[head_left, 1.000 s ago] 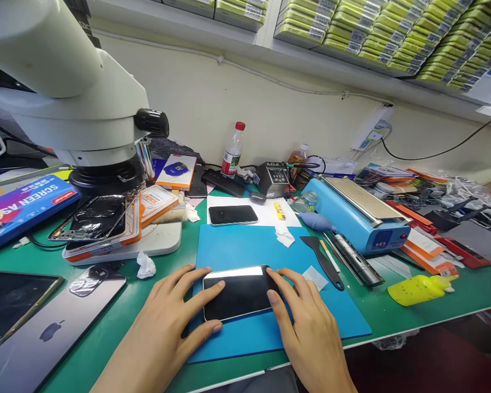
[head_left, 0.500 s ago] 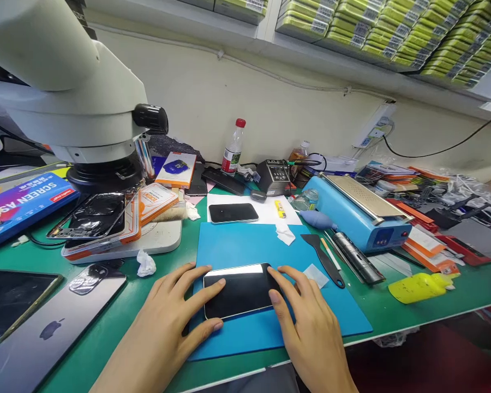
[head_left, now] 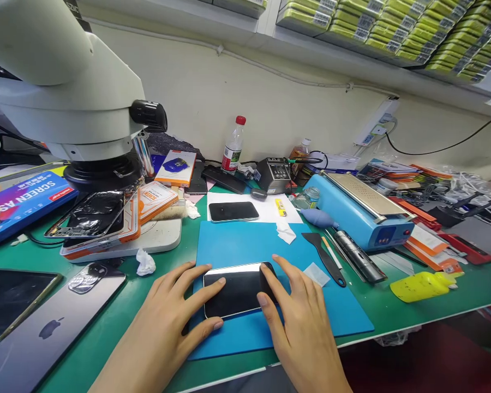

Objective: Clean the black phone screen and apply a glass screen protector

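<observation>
A smartphone (head_left: 237, 295) with a dark screen and a pale frame lies face up on a blue mat (head_left: 237, 240). My left hand (head_left: 175, 305) grips its left end, the index finger on the glass, the thumb at the near edge and other fingertips by the far left corner. Over the right end is my right hand (head_left: 297, 311), its fingers spread. Its index fingertip and thumb tip rest on or just over the screen; contact is hard to tell. A second smartphone (head_left: 234, 211) lies on white paper beyond the mat.
A microscope (head_left: 85, 103) overhangs the left side above phone parts and boxes. A purple-grey phone (head_left: 53, 327) lies at the near left. A black spatula (head_left: 325, 259), a blue heating plate machine (head_left: 352, 213) and a yellow bottle (head_left: 421, 286) stand or lie on the right.
My right hand has shifted left, so its index finger and thumb now reach farther over the screen. My left hand and the phone look unmoved.
</observation>
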### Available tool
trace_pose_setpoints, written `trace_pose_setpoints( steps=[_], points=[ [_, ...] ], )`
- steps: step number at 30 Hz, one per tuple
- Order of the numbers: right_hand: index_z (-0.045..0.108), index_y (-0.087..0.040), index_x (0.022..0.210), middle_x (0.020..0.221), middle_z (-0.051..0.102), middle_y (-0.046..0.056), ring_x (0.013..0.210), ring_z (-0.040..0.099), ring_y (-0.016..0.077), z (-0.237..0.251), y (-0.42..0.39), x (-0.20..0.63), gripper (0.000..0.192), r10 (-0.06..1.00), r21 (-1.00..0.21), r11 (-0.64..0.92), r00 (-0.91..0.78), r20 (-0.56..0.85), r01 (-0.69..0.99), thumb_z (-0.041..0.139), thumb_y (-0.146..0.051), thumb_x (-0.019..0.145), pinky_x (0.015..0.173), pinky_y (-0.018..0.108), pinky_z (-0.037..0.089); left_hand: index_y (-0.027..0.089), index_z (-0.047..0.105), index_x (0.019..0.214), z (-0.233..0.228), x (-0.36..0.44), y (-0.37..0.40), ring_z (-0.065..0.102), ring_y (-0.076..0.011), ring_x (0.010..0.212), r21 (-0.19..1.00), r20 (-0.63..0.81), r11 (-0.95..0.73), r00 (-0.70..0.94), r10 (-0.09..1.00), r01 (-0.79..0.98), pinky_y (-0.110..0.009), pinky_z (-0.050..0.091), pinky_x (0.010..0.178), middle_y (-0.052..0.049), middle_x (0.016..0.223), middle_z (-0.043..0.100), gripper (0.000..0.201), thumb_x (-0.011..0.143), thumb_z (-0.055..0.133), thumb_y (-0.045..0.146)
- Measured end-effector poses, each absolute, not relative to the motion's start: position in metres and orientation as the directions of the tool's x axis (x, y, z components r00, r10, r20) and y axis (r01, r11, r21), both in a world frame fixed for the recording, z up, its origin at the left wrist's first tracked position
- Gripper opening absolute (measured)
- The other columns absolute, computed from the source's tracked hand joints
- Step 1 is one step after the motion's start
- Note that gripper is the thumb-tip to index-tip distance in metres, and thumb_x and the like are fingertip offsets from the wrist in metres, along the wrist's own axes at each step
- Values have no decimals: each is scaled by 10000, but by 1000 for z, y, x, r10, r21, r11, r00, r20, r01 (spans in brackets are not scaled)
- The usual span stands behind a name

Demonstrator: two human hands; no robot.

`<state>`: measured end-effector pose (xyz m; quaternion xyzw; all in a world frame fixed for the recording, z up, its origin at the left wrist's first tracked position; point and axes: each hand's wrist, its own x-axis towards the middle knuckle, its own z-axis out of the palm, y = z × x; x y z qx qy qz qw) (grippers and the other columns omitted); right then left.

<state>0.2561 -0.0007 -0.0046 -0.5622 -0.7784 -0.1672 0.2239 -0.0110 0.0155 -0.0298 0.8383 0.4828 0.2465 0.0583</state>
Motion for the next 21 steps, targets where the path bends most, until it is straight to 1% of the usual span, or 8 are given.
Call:
trace_pose_setpoints(
  steps=[3,5,8,11,13,15,18,21],
  points=[
    [626,-243,1492,1604,522,65,1451,479,289,-2,-1,247,451,779,-5,396,-333,532,918,486,-474,1130,1185,454,410,517,536,1550,-30,-12,15,564,-364,1464,335,358,-525,410,839,782,-677,592,1087,8,1601,609,494,1064,622,535],
    [617,-261,1500,1630,488,46,1512,413,279,0,0,244,447,764,-4,441,-374,525,897,496,-475,1127,1246,450,352,515,530,1553,-30,-12,15,560,-364,1468,333,361,-528,412,837,781,-682,593,1085,9,1604,606,495,1066,614,539],
    [638,-299,1470,1625,483,25,1541,378,266,-2,2,246,384,772,-19,404,-330,543,915,474,-401,1138,1280,467,306,519,531,1548,-29,-12,15,560,-365,1469,333,364,-530,412,835,780,-687,598,1077,13,1606,606,491,1065,617,534],
    [638,-289,1471,1606,501,38,1528,396,269,-5,4,248,383,792,-42,316,-240,562,948,454,-361,1143,1270,481,325,522,538,1540,-28,-11,15,557,-364,1472,340,361,-525,408,839,780,-686,599,1076,15,1608,604,487,1061,625,534],
    [624,-255,1490,1614,502,50,1533,398,280,-6,4,244,410,795,-38,327,-254,551,944,465,-394,1138,1259,479,358,517,541,1542,-28,-11,15,552,-369,1477,342,358,-525,409,840,779,-686,595,1082,10,1614,599,492,1058,630,535],
    [613,-234,1502,1625,501,50,1544,394,284,-5,3,239,442,784,-23,382,-311,537,924,480,-432,1131,1258,473,382,505,544,1546,-27,-10,15,547,-374,1482,343,356,-523,407,841,780,-684,592,1087,1,1617,595,495,1059,630,529],
    [615,-268,1504,1631,504,24,1548,402,267,-2,2,231,435,779,-18,418,-348,521,908,496,-446,1125,1259,464,402,494,549,1548,-27,-11,15,548,-376,1481,344,353,-523,409,842,779,-674,593,1091,-7,1614,598,496,1060,632,516],
    [636,-315,1480,1611,523,15,1534,428,257,-3,2,229,390,799,-45,373,-296,523,927,493,-408,1130,1263,489,402,498,558,1538,-27,-12,15,554,-372,1475,343,356,-527,412,839,778,-679,589,1095,-5,1606,604,486,1059,636,511]
  ],
)
